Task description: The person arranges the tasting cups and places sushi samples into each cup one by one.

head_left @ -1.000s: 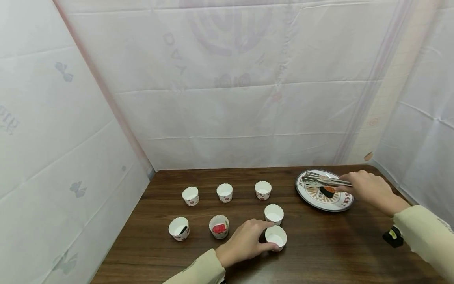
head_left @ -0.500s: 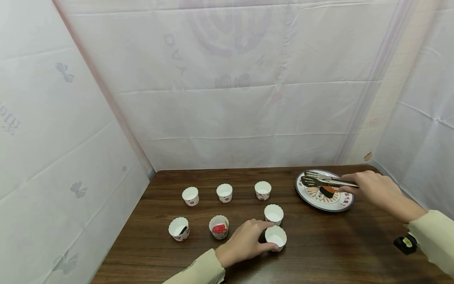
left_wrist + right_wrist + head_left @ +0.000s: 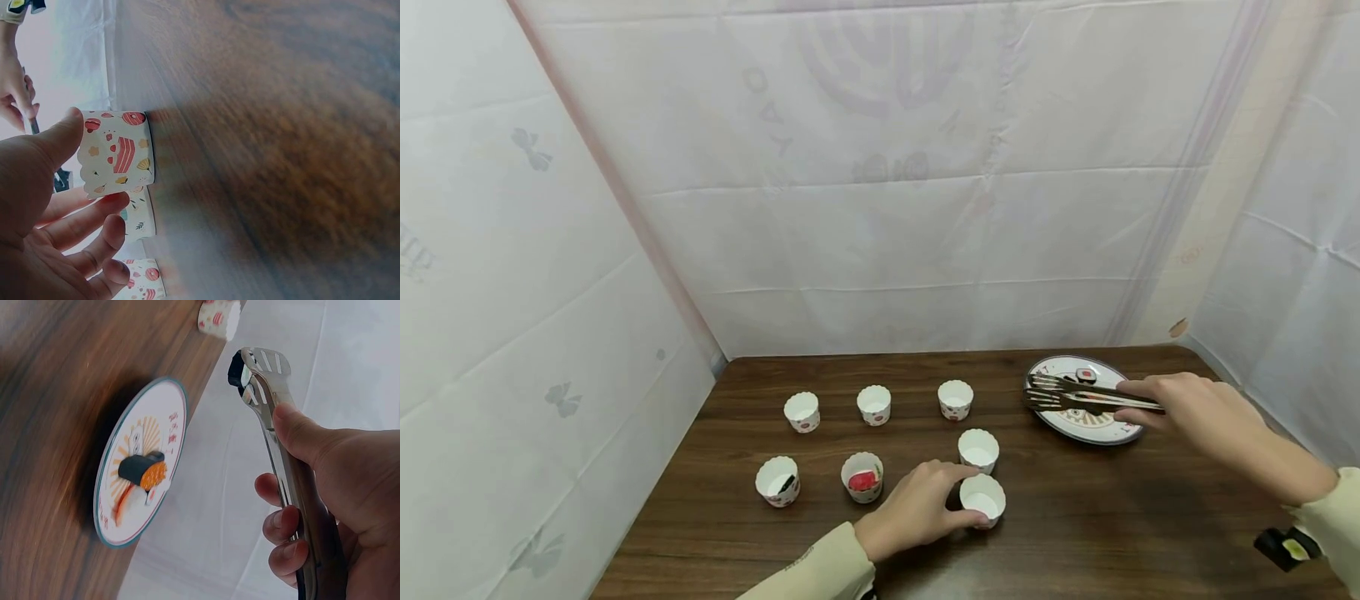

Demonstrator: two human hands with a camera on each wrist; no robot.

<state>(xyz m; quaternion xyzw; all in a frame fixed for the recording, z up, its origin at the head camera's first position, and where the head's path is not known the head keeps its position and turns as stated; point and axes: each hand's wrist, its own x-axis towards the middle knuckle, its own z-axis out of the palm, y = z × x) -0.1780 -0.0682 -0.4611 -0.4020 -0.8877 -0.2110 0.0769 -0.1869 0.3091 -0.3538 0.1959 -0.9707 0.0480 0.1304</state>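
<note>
My left hand (image 3: 921, 512) holds a white paper baking cup (image 3: 982, 500) at the table's front, thumb and fingers at its sides. In the left wrist view the cup (image 3: 119, 153) shows a cake-slice print. My right hand (image 3: 1206, 417) grips metal tongs (image 3: 1097, 400) over the plate (image 3: 1090, 437). Between the tong tips, in the right wrist view, sits a small black-wrapped sushi piece (image 3: 236, 369), partly hidden. On the plate below lie an orange-topped sushi roll (image 3: 150, 472), a reddish-and-white piece (image 3: 128, 505) and a small roll with a red centre (image 3: 1086, 376).
Several more paper cups stand on the wooden table (image 3: 1075, 533). One front cup (image 3: 862, 481) has a red piece in it, another (image 3: 786, 483) a dark piece. A cup (image 3: 978, 451) stands right behind the held one. White cloth (image 3: 865, 250) hangs behind the table.
The right hand has drawn a little right and the tongs have lifted off the plate's far side, now overlapping the orange-topped roll. My left hand stays at its cup.
</note>
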